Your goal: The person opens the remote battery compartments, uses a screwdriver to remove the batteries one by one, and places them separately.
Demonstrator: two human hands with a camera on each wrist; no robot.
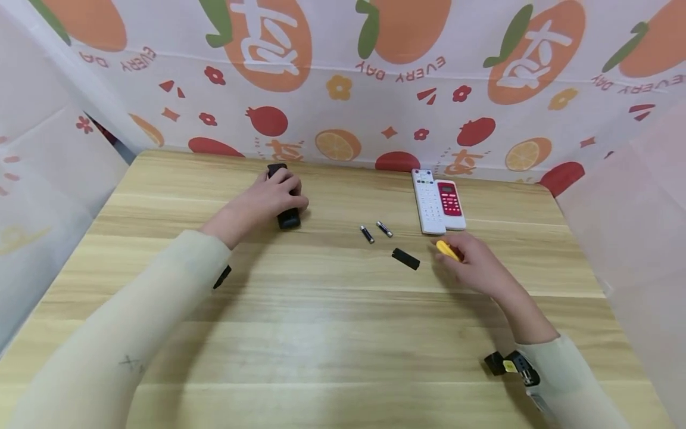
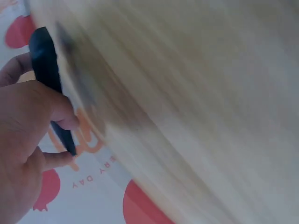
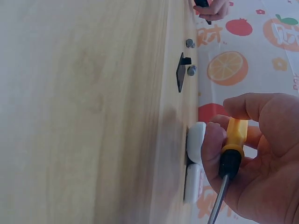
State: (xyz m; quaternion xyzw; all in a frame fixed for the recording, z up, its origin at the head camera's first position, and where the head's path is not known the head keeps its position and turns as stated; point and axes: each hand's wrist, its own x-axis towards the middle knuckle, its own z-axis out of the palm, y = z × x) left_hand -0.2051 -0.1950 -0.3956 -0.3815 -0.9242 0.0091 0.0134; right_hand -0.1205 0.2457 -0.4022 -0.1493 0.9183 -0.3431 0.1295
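Observation:
My left hand [image 1: 273, 195] grips a black remote control [image 1: 289, 219] at the back left of the table, fingers over its top. In the left wrist view the thumb and fingers wrap the black remote's [image 2: 45, 63] sides. At the right, my right hand [image 1: 477, 262] holds a screwdriver [image 1: 447, 250] by its yellow handle. The right wrist view shows the screwdriver's metal shaft [image 3: 218, 200] pointing back past the palm. Between the hands lie two small batteries, one battery [image 1: 367, 234] left of the other battery [image 1: 384, 229], and a black battery cover [image 1: 405, 258].
A long white remote [image 1: 427, 202] and a shorter white remote with a red face [image 1: 450, 201] lie side by side just beyond the right hand. A fruit-printed cloth [image 1: 337, 113] hangs along the table's back edge. A small camera [image 1: 520, 366] is strapped at the right sleeve.

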